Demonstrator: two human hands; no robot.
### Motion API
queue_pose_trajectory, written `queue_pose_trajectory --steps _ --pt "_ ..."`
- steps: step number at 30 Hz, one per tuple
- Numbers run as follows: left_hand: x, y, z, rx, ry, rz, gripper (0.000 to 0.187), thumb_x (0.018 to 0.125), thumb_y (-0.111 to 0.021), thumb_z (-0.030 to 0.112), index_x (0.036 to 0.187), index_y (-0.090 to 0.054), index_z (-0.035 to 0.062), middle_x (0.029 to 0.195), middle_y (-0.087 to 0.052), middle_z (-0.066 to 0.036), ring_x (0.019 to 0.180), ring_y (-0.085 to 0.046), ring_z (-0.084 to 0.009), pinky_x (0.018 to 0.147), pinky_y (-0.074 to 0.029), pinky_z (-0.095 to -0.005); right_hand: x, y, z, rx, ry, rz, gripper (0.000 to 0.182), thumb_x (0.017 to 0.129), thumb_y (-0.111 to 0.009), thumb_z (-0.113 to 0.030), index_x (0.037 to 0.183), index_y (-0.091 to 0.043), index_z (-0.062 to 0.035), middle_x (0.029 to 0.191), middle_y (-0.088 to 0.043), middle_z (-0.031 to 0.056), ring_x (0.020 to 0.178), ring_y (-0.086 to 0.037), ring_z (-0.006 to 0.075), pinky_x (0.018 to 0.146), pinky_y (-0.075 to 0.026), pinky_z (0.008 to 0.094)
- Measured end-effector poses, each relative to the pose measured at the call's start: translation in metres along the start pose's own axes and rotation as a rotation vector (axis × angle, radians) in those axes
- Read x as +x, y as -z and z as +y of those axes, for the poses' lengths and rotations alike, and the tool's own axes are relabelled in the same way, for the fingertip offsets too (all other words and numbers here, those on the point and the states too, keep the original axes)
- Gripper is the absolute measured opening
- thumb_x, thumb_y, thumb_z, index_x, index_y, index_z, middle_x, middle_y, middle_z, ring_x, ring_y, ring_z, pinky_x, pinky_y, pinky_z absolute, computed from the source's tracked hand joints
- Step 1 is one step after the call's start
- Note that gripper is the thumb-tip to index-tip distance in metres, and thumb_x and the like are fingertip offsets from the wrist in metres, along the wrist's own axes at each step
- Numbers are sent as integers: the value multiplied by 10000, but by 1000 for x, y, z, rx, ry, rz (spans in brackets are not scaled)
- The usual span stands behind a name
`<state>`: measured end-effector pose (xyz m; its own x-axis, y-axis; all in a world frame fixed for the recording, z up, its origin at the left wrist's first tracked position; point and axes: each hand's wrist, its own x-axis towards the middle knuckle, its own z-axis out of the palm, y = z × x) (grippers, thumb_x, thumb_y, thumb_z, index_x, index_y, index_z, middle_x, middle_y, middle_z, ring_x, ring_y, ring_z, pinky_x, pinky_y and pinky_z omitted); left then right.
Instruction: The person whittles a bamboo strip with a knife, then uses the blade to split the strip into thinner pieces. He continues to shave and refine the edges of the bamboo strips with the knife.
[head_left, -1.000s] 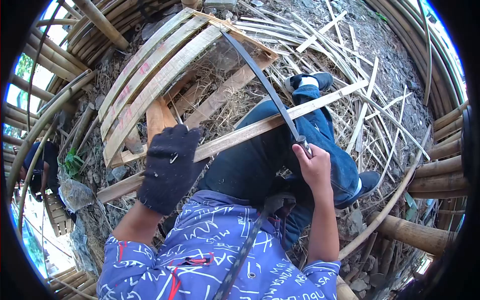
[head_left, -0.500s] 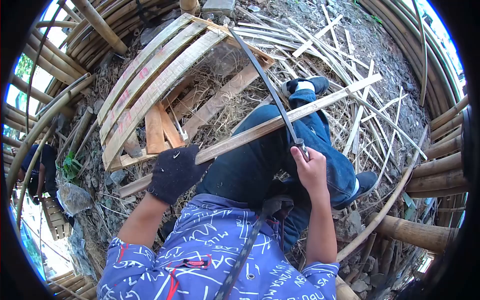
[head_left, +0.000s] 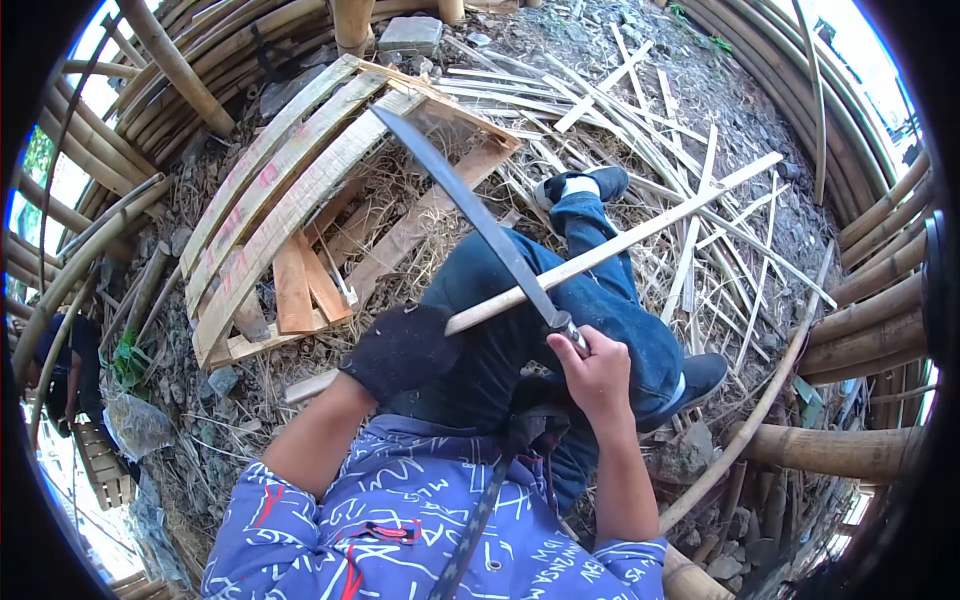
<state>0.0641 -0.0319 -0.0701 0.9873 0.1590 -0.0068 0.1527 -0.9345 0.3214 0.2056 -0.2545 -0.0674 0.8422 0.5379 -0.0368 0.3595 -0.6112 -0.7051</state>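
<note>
A black glove covers my left hand (head_left: 403, 352), which is closed round a long pale wooden strip (head_left: 620, 243). The strip slants over my legs, its short end poking out to the lower left of the glove. In my bare right hand (head_left: 592, 368) is the handle of a long machete (head_left: 470, 208). Its blade points up and to the left and crosses the strip just above the handle; whether blade and strip touch, I cannot tell.
A slatted wooden crate (head_left: 270, 190) lies at the upper left. Thin split strips (head_left: 690, 200) are scattered beyond my feet. Bamboo poles (head_left: 840, 450) stand and lie around. Another person (head_left: 70, 370) is at the far left. A concrete block (head_left: 410, 35) sits at the top.
My gloved left hand is further right, and more to the right along the strip's length. My right hand has moved left and down, and the blade shows its flat side more. The whole view has shifted slightly.
</note>
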Motion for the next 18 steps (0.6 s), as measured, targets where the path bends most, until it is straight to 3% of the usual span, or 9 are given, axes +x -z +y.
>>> queue_pose_trajectory --steps 1,6,8,10,12,13,18 --pt "0 4 1 54 -18 23 191 791 -653 241 765 -657 52 746 -629 -178 698 -658 -354 601 -522 -477 1 2 2 15 8 20 520 824 -684 -521 684 -613 -25 594 -598 174 613 -615 402 539 -463 430" --pt "1 21 13 -49 136 2 260 851 -629 306 806 -659 52 750 -637 -189 709 -660 -359 594 -517 -479 14 -2 25 59 -32 24 554 824 -681 -531 677 -599 -4 586 -572 194 603 -598 414 528 -439 427" --pt "5 22 15 -53 196 -20 282 870 -617 327 835 -658 51 761 -642 -192 714 -661 -361 602 -515 -482 17 -10 34 97 57 106 640 866 -642 -546 619 -472 19 491 -398 108 468 -344 179 457 -312 364" --pt "11 17 11 -44 256 -86 303 877 -610 352 885 -660 53 797 -650 -198 706 -659 -368 616 -514 -493 13 -11 33 98 45 89 626 876 -639 -533 615 -469 9 488 -396 86 477 -346 154 459 -312 359" --pt "14 6 5 -65 198 -58 317 876 -611 364 882 -661 51 800 -649 -198 700 -658 -370 617 -515 -493 7 -16 30 225 -55 -19 543 859 -669 -477 661 -560 17 553 -526 195 515 -528 383 506 -402 420" --pt "17 2 3 -88 140 -28 331 874 -613 376 880 -661 49 803 -649 -199 695 -657 -372 618 -516 -494 4 -20 29 226 -37 -26 533 863 -674 -456 654 -548 17 543 -515 188 491 -498 362 498 -388 419" --pt "29 -3 6 8 114 -51 351 877 -610 384 869 -659 37 798 -648 -201 712 -656 -383 645 -519 -488 4 -16 33 36 -88 -23 577 838 -646 -560 677 -594 -8 591 -578 195 597 -592 409 537 -448 443"
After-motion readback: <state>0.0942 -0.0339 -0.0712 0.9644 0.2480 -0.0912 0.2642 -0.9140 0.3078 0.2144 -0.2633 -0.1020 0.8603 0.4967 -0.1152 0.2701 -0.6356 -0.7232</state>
